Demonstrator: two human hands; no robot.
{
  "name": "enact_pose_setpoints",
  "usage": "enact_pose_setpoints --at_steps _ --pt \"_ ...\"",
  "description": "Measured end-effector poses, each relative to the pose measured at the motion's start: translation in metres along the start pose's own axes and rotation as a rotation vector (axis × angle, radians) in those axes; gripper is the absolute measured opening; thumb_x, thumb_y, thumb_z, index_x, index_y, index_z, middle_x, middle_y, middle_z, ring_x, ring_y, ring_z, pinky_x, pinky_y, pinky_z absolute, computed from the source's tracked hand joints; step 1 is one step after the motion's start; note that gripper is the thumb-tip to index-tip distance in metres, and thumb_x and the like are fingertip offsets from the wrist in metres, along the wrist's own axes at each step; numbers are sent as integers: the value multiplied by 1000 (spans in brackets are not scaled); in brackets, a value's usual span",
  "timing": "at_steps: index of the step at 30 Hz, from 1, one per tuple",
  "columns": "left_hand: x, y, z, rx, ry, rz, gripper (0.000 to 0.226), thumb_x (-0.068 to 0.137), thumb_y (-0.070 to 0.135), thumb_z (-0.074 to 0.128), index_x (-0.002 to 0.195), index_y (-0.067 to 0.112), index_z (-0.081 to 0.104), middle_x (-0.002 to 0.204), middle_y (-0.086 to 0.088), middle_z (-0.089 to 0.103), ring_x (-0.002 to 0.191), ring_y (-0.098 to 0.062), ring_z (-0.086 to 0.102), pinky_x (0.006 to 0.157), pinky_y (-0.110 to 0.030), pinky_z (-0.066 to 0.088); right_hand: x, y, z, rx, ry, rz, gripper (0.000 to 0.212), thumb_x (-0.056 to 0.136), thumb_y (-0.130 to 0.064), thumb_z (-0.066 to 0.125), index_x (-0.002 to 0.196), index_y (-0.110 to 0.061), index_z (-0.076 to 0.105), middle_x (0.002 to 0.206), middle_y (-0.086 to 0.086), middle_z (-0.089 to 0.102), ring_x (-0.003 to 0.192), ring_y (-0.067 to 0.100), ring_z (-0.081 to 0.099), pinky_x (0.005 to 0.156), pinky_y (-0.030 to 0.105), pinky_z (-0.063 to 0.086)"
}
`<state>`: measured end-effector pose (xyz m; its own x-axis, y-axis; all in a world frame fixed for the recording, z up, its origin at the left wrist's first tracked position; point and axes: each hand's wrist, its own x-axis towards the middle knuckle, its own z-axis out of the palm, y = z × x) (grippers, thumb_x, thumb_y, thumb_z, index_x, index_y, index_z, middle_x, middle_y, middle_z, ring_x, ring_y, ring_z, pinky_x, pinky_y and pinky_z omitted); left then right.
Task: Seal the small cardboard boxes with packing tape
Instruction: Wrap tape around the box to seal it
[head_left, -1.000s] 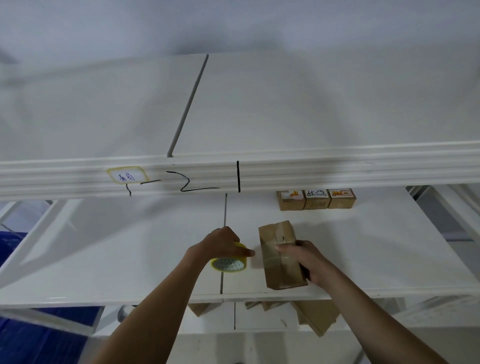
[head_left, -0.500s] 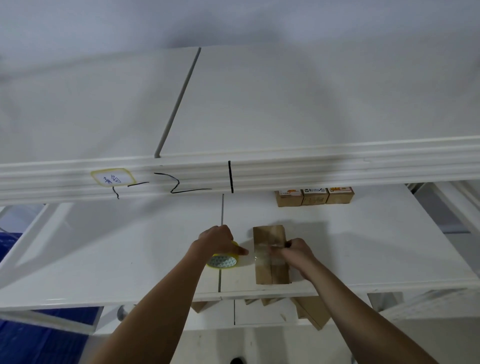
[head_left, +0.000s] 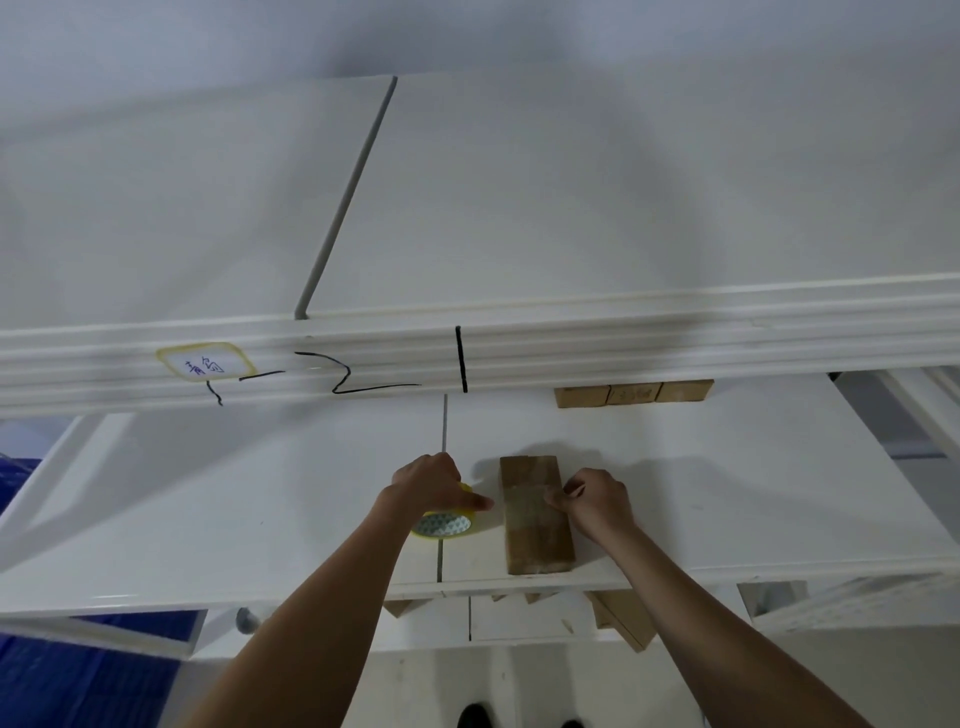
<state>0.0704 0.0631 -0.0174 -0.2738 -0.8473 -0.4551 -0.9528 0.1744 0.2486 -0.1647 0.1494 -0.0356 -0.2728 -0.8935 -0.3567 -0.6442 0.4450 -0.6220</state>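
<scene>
Left hand (head_left: 434, 480) grips tape roll (head_left: 444, 522) on shelf (head_left: 208, 519) just left of box (head_left: 535, 514), prob to keep tape taut; right hand (head_left: 592, 501), fingers curled, pins tape end on box top so strip sticks

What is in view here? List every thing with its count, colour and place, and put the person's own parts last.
cardboard box: one, brown, lying on the middle shelf near its front edge, clear tape across its top
tape roll: one, yellow-rimmed, left of the box
small boxes: three, brown, in a row at the back of the shelf
flat cardboard pieces: several, brown, on the lower shelf
label: one, white with yellow edge, on the upper shelf's front rail
shelf: white, with black pen marks on the rail
left hand: grips the tape roll
right hand: fingers curled at the tape on the box
</scene>
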Motion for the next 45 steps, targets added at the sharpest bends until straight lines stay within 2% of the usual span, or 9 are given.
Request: enact_pose_setpoints --at_steps 3,7,11,16,22,31,37,42,45 --pt "2 -2 3 5 17 1 74 67 80 69 106 17 71 86 6 61 85 -17 63 78 -31 53 1 -2 2 20 -9 29 29 89 -44 73 87 -17 65 80 -3 66 76 14 61 77 33 51" --pt "1 0 7 -4 29 -5 76 67 79 70 111 17 70 93 4 64 88 -17 59 80 -32 51 -2 -2 -3 -7 63 13 37 92 -48 68 82 -13 59 74 0 60 65 12 54 58 25 38" --pt "-1 -2 6 -4 30 -1 77 68 79 69 112 17 70 90 6 61 86 -16 58 77 -30 49 -4 17 -20 -176 324 67 35 100 -38 58 111 -6 59 106 11 67 96 25 62 73 31 50" --pt "-2 -7 3 -3 31 -8 77 68 80 69 112 16 71 91 6 63 86 -16 62 73 -28 48 -1 43 -34 -333 167 302 34 101 -30 55 121 -4 57 124 18 59 117 35 55 93 39 49" --pt "-1 -5 3 -17 29 -9 77 69 79 69 115 17 69 96 6 65 87 -16 61 77 -28 50 -7 52 -28 -338 92 342 21 96 -23 59 110 -9 65 112 14 67 105 32 64 84 38 55" --pt "-2 -6 1 -47 21 -2 70 70 77 69 104 16 72 84 6 61 81 -16 62 71 -27 47 5 25 -25 29 157 313 23 87 -22 76 86 -1 67 82 12 71 74 28 67 58 27 50" --pt "-1 -9 3 -66 11 -11 68 70 75 71 103 17 73 87 5 65 81 -16 66 69 -26 51 -6 -27 -14 153 409 88 17 102 -13 55 110 2 58 106 20 69 97 34 70 72 34 57" --pt "-2 -10 4 -57 34 -9 65 73 72 71 105 16 73 89 5 65 82 -15 64 69 -25 47 -25 -68 18 513 296 17 29 98 -20 65 123 -5 63 108 4 64 95 20 65 80 37 62" --pt "-3 -7 5 -52 29 -8 59 73 73 70 97 18 71 87 5 63 82 -16 62 68 -26 45 -31 -87 36 575 281 -15 10 96 -20 67 103 -14 70 91 -7 65 80 4 62 67 11 53"
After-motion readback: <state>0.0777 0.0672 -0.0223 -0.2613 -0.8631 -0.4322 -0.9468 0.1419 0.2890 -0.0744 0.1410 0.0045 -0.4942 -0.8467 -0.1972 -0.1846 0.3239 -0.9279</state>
